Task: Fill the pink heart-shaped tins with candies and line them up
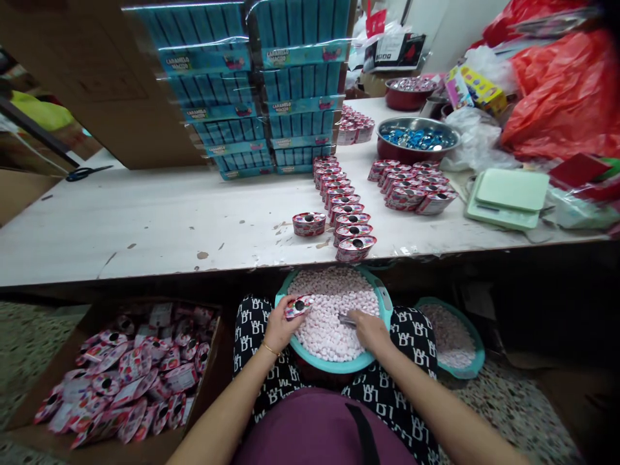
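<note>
Currently, we find the left hand with its grip closed around a small box above the pale sweets in the teal basin, while the right hand grasps a metal scoop at the sweets. We judge that sweets could scatter if the scoop tipped abruptly or the knees shifted beside the basin. We further note the nearest standing box at the surface's front edge, which a careless knock could topple.
</note>
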`<move>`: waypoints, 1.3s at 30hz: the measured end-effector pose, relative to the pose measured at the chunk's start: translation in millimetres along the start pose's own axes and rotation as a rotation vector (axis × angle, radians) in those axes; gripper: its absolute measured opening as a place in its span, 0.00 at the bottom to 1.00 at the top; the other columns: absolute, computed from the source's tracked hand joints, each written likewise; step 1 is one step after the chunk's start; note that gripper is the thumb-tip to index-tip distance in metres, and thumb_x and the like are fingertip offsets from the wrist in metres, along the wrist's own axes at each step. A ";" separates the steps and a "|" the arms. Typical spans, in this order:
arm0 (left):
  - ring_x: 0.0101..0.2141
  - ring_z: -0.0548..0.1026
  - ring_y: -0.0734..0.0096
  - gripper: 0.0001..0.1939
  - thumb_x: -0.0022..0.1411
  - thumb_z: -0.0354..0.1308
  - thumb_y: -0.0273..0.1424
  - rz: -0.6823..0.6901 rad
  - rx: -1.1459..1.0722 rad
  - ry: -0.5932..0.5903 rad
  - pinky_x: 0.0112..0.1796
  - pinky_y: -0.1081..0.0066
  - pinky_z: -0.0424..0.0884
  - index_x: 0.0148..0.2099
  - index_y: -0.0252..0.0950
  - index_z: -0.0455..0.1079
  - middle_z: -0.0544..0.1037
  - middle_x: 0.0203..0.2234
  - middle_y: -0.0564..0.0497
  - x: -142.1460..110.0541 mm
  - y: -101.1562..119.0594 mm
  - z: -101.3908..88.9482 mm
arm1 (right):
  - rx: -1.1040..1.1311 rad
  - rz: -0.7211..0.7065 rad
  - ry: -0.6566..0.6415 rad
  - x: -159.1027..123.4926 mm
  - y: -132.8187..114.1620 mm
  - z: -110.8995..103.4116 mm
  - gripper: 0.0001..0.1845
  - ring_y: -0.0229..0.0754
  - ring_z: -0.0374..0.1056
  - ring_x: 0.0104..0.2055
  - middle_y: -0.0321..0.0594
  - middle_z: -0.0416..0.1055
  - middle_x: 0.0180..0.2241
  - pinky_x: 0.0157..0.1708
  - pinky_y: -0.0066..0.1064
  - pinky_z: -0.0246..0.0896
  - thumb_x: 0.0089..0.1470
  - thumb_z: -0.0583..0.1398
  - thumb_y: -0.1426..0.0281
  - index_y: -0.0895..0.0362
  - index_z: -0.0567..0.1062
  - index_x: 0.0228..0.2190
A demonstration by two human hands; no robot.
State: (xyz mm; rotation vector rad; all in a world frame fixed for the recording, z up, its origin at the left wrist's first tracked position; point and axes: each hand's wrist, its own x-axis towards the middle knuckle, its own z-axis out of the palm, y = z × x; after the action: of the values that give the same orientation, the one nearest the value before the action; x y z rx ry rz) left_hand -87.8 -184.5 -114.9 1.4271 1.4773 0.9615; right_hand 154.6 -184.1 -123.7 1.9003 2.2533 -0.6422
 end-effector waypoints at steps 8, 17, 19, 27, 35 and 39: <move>0.32 0.71 0.73 0.19 0.45 0.59 0.34 -0.067 -0.004 0.115 0.37 0.71 0.68 0.41 0.35 0.63 0.73 0.32 0.52 -1.8 1.2 -13.1 | 0.321 -0.022 0.049 18.1 4.2 21.7 0.17 0.37 0.67 0.39 0.38 0.72 0.37 0.36 0.27 0.59 0.53 0.47 0.69 0.56 0.72 0.38; 0.37 0.70 0.71 0.18 0.47 0.55 0.25 0.056 0.127 0.021 0.40 0.70 0.66 0.43 0.37 0.63 0.72 0.35 0.51 -2.1 4.7 10.2 | 0.273 -0.190 0.089 -7.8 1.2 -66.3 0.17 0.41 0.66 0.42 0.38 0.72 0.39 0.40 0.31 0.58 0.51 0.48 0.70 0.52 0.73 0.38; 0.38 0.70 0.70 0.19 0.46 0.54 0.23 0.078 0.171 0.009 0.41 0.68 0.66 0.43 0.37 0.64 0.72 0.36 0.51 -2.3 7.2 18.5 | 0.066 -0.172 0.053 -14.5 -15.2 -88.6 0.20 0.41 0.66 0.42 0.38 0.72 0.40 0.39 0.31 0.57 0.49 0.47 0.75 0.50 0.72 0.39; 0.39 0.69 0.68 0.20 0.43 0.54 0.21 0.119 0.273 -0.020 0.43 0.66 0.64 0.42 0.36 0.64 0.72 0.36 0.50 -1.8 10.4 27.6 | -0.351 -0.182 -0.053 -32.9 -70.5 -134.8 0.16 0.41 0.68 0.31 0.47 0.71 0.32 0.28 0.28 0.55 0.48 0.47 0.78 0.57 0.73 0.32; 0.36 0.70 0.72 0.19 0.45 0.57 0.25 -0.007 -0.096 -0.048 0.40 0.70 0.66 0.42 0.36 0.62 0.71 0.35 0.53 -1.0 4.1 16.9 | -0.272 -0.060 0.102 -47.6 -23.6 -138.1 0.20 0.39 0.68 0.32 0.34 0.71 0.38 0.23 0.26 0.52 0.51 0.47 0.73 0.43 0.68 0.43; 0.35 0.70 0.72 0.19 0.42 0.60 0.26 -0.028 -0.146 -0.062 0.39 0.70 0.66 0.41 0.35 0.63 0.71 0.33 0.53 6.1 6.7 21.7 | -0.179 -0.018 0.159 -47.5 5.1 -122.2 0.18 0.40 0.67 0.36 0.34 0.70 0.40 0.26 0.27 0.55 0.53 0.46 0.69 0.44 0.68 0.43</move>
State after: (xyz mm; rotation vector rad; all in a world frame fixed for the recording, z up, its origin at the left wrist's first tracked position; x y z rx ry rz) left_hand -65.1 -178.6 -116.6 1.3160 1.3501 0.9784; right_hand 190.3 -178.4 2.4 1.9066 2.3342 -0.2889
